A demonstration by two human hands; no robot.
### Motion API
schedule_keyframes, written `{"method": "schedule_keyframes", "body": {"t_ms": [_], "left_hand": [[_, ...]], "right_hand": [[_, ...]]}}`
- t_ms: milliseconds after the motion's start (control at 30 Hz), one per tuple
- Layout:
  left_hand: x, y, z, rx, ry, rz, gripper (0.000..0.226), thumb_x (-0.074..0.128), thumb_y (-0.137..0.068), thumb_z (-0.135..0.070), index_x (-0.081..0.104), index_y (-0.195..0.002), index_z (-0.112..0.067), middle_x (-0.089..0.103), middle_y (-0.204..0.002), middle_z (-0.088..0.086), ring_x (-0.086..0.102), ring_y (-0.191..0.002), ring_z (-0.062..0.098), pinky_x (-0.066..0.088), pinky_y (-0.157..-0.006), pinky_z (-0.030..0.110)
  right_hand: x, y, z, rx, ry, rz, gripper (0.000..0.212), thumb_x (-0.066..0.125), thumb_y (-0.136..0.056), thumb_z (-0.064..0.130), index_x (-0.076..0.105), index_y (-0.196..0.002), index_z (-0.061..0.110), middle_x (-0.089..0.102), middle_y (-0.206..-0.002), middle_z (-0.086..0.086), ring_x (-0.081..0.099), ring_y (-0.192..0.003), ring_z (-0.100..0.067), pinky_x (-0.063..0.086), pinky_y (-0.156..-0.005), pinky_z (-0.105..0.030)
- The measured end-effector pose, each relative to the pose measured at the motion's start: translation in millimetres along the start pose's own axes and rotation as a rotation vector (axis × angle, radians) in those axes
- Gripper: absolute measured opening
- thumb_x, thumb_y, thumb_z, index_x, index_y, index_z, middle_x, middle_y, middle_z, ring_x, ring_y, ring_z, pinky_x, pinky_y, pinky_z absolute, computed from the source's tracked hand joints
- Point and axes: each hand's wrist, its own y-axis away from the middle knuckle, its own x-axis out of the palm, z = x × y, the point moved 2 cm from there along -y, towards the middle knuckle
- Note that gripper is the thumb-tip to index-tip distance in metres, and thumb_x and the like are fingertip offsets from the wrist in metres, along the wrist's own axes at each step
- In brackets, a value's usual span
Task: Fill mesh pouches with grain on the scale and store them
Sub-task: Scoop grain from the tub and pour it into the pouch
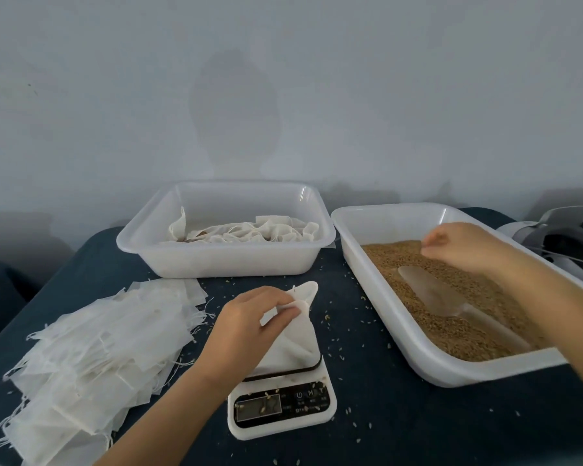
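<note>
A white mesh pouch (295, 338) stands on the white digital scale (283, 406) at the table's middle. My left hand (249, 317) pinches the pouch's top edge and holds it upright. On the right, a white tray (414, 351) holds brown grain (451, 327), with a clear plastic scoop (431, 290) lying half buried in it. My right hand (458, 247) hovers over the grain at the tray's far side, fingers curled; whether it holds grain I cannot tell.
A second white tray (223, 260) at the back holds several filled pouches (249, 232). A heap of empty pouches (91, 351) lies at the left on the dark blue cloth. Loose grains dot the cloth. A grey device (559, 237) sits at the far right.
</note>
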Motion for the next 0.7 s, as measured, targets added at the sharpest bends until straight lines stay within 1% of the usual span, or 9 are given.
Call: {"method": "schedule_keyframes", "body": {"t_ms": [33,100,167,233,333,400,500,600,700], "left_hand": [[-0.1,-0.6,0.0,0.007,-0.021,-0.005,0.017,0.06,-0.083,-0.029,0.071,-0.085,-0.016,0.065,-0.086,-0.015,0.057,-0.089,-0.003,0.041,-0.078,0.004],[1.4,-1.7,1.0,0.012,-0.066,-0.009,0.016,0.061,-0.082,-0.028,0.071,-0.085,-0.015,0.063,-0.088,-0.016,0.058,-0.087,0.0,0.043,-0.078,0.009],[4.4,-2.7,3.5,0.014,-0.101,-0.014,0.011,0.065,-0.082,-0.022,0.072,-0.086,-0.015,0.061,-0.089,-0.017,0.058,-0.087,0.004,0.045,-0.079,0.015],[8.3,-4.1,4.4,0.003,-0.094,-0.014,0.008,0.067,-0.082,-0.019,0.072,-0.087,-0.016,0.06,-0.091,-0.018,0.057,-0.088,0.001,0.043,-0.079,0.011],[13.4,-4.8,5.3,-0.019,-0.07,0.004,0.008,0.067,-0.082,-0.018,0.072,-0.088,-0.016,0.059,-0.093,-0.018,0.055,-0.093,0.001,0.04,-0.079,0.004],[14.9,-4.5,6.8,-0.029,-0.071,0.015,0.008,0.068,-0.082,-0.018,0.072,-0.088,-0.016,0.06,-0.093,-0.019,0.055,-0.091,-0.001,0.04,-0.078,0.003],[15.1,-4.3,9.5,-0.035,-0.065,0.027,0.007,0.067,-0.083,-0.018,0.072,-0.088,-0.017,0.06,-0.093,-0.019,0.053,-0.087,-0.009,0.037,-0.078,0.001],[14.3,-4.7,10.8,-0.03,-0.05,0.017,0.006,0.068,-0.083,-0.016,0.072,-0.087,-0.017,0.062,-0.091,-0.017,0.049,-0.09,-0.015,0.036,-0.076,0.0],[13.3,-5.8,10.5,-0.032,-0.036,-0.012,0.005,0.069,-0.082,-0.015,0.071,-0.084,-0.018,0.061,-0.089,-0.021,0.05,-0.089,-0.011,0.036,-0.073,0.001]], "right_hand": [[4.6,-5.1,-22.0,0.065,0.209,0.117,0.032,0.062,-0.089,0.031,0.063,-0.116,0.014,0.061,-0.123,-0.002,0.059,-0.109,-0.019,0.046,-0.097,-0.036],[19.8,-5.0,-55.1,0.186,0.476,0.363,0.042,0.063,-0.086,0.037,0.061,-0.118,0.01,0.063,-0.116,-0.004,0.061,-0.104,-0.019,0.049,-0.095,-0.035],[30.1,-1.8,-70.9,0.228,0.48,0.476,0.046,0.065,-0.083,0.045,0.061,-0.116,0.012,0.065,-0.104,0.0,0.063,-0.094,-0.016,0.052,-0.089,-0.033],[33.4,1.1,-74.7,0.205,0.439,0.519,0.038,0.067,-0.081,0.046,0.064,-0.11,0.02,0.068,-0.1,0.004,0.064,-0.091,-0.013,0.052,-0.088,-0.031],[35.4,3.0,-74.4,0.184,0.492,0.507,0.025,0.07,-0.081,0.04,0.065,-0.099,0.025,0.067,-0.093,0.006,0.064,-0.085,-0.011,0.052,-0.079,-0.026],[37.0,1.0,-76.9,0.159,0.509,0.444,0.025,0.067,-0.084,0.039,0.068,-0.102,0.022,0.067,-0.092,0.006,0.063,-0.083,-0.01,0.05,-0.073,-0.023],[32.4,-1.5,-82.1,0.116,0.475,0.354,0.024,0.057,-0.091,0.036,0.07,-0.097,0.017,0.068,-0.094,0.003,0.061,-0.083,-0.012,0.05,-0.077,-0.026],[18.0,0.5,-84.8,0.05,0.453,0.331,0.023,0.049,-0.096,0.039,0.057,-0.082,0.021,0.057,-0.083,0.004,0.05,-0.073,-0.009,0.04,-0.066,-0.022],[-1.0,2.3,-91.9,0.002,0.399,0.361,0.004,0.052,-0.095,0.032,0.052,-0.097,0.028,0.057,-0.1,0.008,0.054,-0.089,-0.007,0.043,-0.08,-0.023]]}}
